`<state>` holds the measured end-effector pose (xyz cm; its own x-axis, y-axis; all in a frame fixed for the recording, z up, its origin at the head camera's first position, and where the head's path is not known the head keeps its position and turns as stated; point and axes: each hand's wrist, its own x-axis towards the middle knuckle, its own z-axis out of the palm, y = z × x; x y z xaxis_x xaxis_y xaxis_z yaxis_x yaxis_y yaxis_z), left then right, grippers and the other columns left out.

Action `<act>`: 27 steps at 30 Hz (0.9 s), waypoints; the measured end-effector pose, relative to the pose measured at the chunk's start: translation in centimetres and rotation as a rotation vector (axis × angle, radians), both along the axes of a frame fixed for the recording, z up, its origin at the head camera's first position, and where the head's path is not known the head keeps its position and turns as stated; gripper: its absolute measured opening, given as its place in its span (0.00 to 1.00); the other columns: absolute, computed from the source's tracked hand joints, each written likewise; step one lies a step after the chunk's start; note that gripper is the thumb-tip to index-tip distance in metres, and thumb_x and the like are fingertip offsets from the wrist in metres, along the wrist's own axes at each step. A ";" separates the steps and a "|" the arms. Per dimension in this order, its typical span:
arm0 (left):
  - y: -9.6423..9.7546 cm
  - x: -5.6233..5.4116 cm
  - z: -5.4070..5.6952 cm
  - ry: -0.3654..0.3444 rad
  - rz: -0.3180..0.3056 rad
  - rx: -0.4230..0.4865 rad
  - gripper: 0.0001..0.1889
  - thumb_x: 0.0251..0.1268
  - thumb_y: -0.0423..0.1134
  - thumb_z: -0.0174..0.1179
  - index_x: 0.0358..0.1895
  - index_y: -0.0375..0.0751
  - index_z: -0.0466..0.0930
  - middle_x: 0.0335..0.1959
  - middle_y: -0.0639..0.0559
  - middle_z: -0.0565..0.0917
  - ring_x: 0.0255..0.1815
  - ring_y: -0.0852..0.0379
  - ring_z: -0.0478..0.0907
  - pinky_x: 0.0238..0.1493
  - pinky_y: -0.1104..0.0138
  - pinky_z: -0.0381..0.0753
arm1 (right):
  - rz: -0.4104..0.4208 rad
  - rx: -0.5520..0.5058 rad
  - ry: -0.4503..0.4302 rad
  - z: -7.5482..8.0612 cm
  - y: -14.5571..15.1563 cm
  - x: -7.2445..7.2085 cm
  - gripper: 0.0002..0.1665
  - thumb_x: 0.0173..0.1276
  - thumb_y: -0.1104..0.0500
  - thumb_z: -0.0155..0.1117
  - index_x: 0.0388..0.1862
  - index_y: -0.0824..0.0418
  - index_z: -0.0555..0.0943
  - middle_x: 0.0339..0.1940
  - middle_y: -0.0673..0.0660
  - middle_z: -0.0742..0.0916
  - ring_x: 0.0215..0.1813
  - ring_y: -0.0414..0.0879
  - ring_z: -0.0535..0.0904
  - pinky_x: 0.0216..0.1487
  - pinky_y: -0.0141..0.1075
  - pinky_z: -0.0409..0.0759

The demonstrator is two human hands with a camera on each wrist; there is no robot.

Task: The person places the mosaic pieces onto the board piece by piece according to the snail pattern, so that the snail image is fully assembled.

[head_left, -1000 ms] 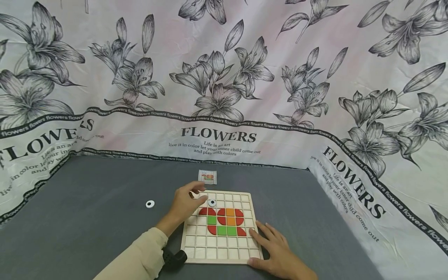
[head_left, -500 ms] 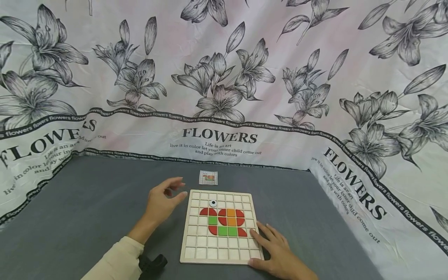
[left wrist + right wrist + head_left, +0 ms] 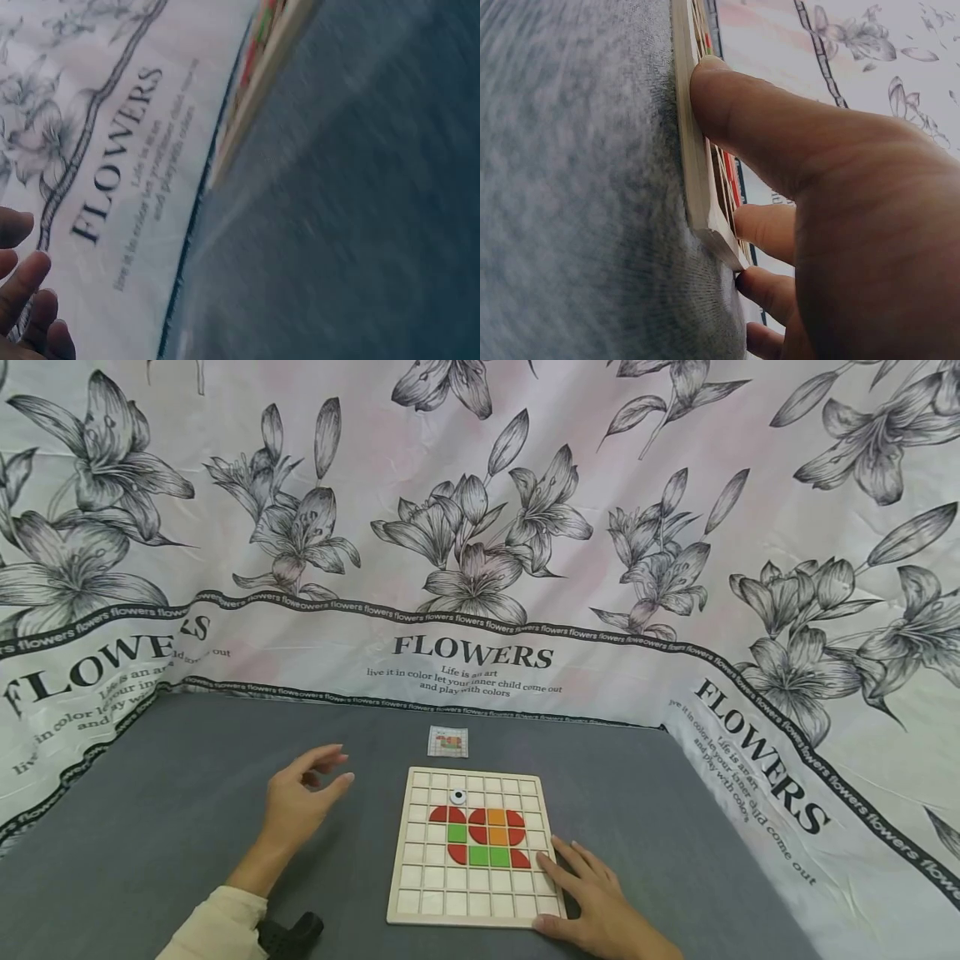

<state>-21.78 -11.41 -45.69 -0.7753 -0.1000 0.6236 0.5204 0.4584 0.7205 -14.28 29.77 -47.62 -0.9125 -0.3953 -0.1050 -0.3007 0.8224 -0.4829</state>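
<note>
A square wooden grid board (image 3: 420, 906) lies on the table, holding red quarter-round tiles (image 3: 457, 853), green square tiles (image 3: 499, 857) and orange square tiles (image 3: 497, 837). A white disc with a black centre (image 3: 458, 797) sits among its upper squares. My right hand (image 3: 592, 902) rests at the board's lower right corner, thumb on the front rim and fingers spread along the right edge. Left of the board, my left hand (image 3: 303, 797) hovers over the table, fingers loosely bent, thumb apart, nothing visible between them.
Behind the board lies a small picture card (image 3: 448, 742) showing a similar coloured pattern on a grid. Grey cloth covers the table (image 3: 637, 793). A flower-printed curtain (image 3: 480, 668) rises along the back and both sides.
My left hand has moved left from over the board's upper left corner to above the table. A second white disc seen there earlier is now hidden. My right hand stays put.
</note>
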 end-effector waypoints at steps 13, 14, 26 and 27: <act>-2.3 0.1 -2.7 -0.127 0.105 -0.081 0.19 0.54 0.29 0.70 0.52 0.36 0.82 0.42 0.45 0.84 0.40 0.48 0.74 0.36 0.68 0.72 | 0.024 0.010 0.075 0.0 0.1 0.1 0.50 0.59 0.29 0.61 0.73 0.55 0.66 0.76 0.58 0.61 0.73 0.63 0.50 0.60 0.69 0.50; -2.4 0.2 -2.8 -0.153 0.109 -0.088 0.19 0.55 0.30 0.70 0.52 0.36 0.82 0.42 0.45 0.84 0.40 0.48 0.74 0.37 0.65 0.73 | 0.024 0.011 0.072 0.0 0.0 0.1 0.50 0.59 0.29 0.61 0.73 0.55 0.66 0.76 0.57 0.61 0.73 0.63 0.50 0.60 0.69 0.49; -2.9 -0.1 -3.4 -0.387 0.112 -0.228 0.21 0.57 0.35 0.69 0.54 0.35 0.80 0.45 0.38 0.77 0.45 0.42 0.72 0.43 0.46 0.71 | 0.008 -0.021 0.076 0.0 -0.1 0.2 0.48 0.60 0.30 0.62 0.72 0.55 0.67 0.75 0.59 0.61 0.73 0.66 0.50 0.61 0.69 0.48; -2.8 -0.2 -3.4 -0.397 0.114 -0.243 0.20 0.57 0.35 0.70 0.54 0.35 0.80 0.44 0.39 0.77 0.44 0.42 0.72 0.42 0.46 0.71 | 0.007 -0.022 0.075 0.0 -0.1 0.3 0.48 0.60 0.30 0.62 0.72 0.55 0.67 0.75 0.58 0.61 0.73 0.66 0.50 0.61 0.68 0.48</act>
<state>-21.93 -14.25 -49.12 -0.9509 -0.0865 0.2971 0.1630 0.6762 0.7184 -14.03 29.72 -47.63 -0.9148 -0.4030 -0.0278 -0.3423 0.8098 -0.4764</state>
